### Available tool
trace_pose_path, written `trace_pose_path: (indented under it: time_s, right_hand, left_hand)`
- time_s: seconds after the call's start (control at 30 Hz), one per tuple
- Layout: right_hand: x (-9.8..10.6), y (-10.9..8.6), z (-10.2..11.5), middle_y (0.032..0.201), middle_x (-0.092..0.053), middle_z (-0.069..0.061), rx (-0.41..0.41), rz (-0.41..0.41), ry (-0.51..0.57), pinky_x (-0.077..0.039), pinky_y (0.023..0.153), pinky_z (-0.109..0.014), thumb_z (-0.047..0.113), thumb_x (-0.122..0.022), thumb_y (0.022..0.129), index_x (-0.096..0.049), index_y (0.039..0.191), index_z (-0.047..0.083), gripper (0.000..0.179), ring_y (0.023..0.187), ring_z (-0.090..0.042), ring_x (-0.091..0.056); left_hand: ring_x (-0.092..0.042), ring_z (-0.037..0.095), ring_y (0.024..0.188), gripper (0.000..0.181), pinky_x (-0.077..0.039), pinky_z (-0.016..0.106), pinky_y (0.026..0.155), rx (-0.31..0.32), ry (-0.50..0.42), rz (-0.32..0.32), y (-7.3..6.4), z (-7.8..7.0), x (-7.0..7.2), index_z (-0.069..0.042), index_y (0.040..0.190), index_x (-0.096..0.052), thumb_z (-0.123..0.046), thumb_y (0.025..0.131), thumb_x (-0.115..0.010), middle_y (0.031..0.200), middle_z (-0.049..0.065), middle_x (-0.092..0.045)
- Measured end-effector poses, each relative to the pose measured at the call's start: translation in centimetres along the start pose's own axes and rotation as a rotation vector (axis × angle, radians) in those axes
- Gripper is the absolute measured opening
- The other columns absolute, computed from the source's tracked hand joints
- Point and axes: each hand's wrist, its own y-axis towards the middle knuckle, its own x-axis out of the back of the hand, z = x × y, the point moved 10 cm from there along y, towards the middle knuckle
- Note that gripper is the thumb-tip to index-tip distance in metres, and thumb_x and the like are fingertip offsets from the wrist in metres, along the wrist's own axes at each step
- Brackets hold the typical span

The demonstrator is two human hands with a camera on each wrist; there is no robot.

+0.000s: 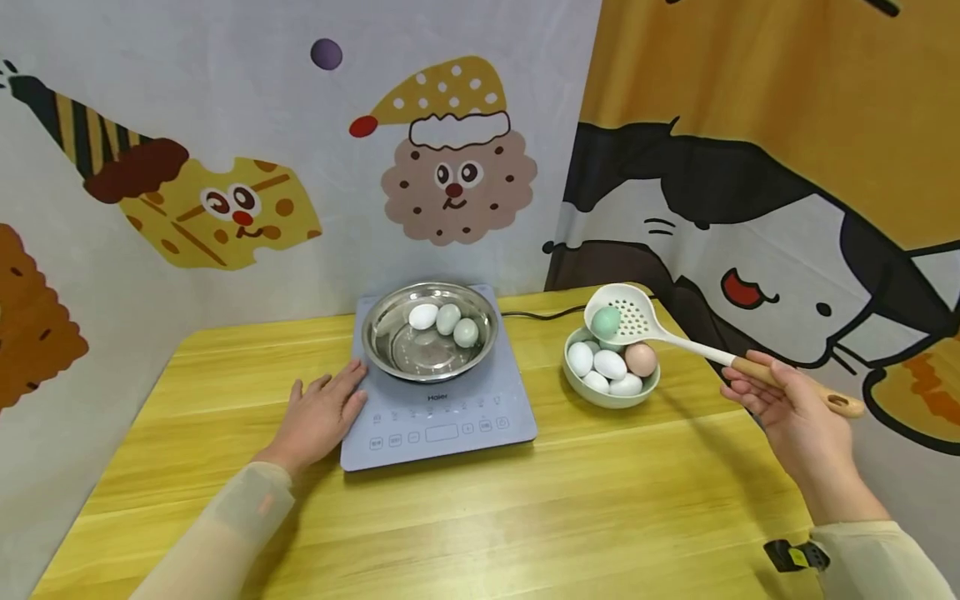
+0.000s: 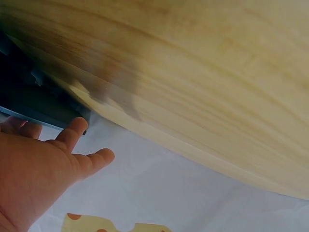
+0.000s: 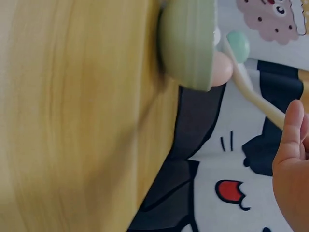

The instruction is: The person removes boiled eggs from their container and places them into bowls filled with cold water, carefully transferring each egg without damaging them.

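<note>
My right hand [image 1: 802,417] grips the wooden handle of a white skimmer [image 1: 636,318]. A green egg [image 1: 606,321] lies in the skimmer's perforated head, above the back of a pale green bowl [image 1: 611,400]. Several white eggs [image 1: 609,364] and a pinkish egg [image 1: 641,359] fill that bowl. With fingers extended, my left hand [image 1: 315,417] rests against the left edge of a grey induction cooker [image 1: 442,417]. On the cooker stands a round steel pan [image 1: 427,377] holding a white egg [image 1: 423,317] and two pale greenish eggs [image 1: 466,333]. In the right wrist view the bowl [image 3: 188,46] hides most of its contents.
A black cord [image 1: 543,316] runs from the cooker along the back of the wooden table [image 1: 450,533]. Behind the table hangs a white cloth [image 1: 262,67] with cartoon prints, beside an orange one [image 1: 787,75]. A black band [image 1: 795,556] sits at my right wrist.
</note>
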Motion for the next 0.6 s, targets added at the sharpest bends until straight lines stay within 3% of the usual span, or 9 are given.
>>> trace_pose_path:
  time_s: [0.6]
  right_hand:
    - [0.02, 0.24, -0.36, 0.122, -0.080, -0.019, 0.112, 0.071, 0.034, -0.063, 0.091, -0.036, 0.004, -0.036, 0.116, -0.061, 0.140, -0.010, 0.037, 0.105, -0.024, -0.081]
  left_hand:
    - [-0.050, 0.058, 0.142, 0.058, -0.016, 0.085, 0.118, -0.008, -0.017, -0.012, 0.15, 0.11, -0.30, -0.017, 0.166, -0.041, -0.046, 0.116, -0.040, 0.176, 0.006, -0.034]
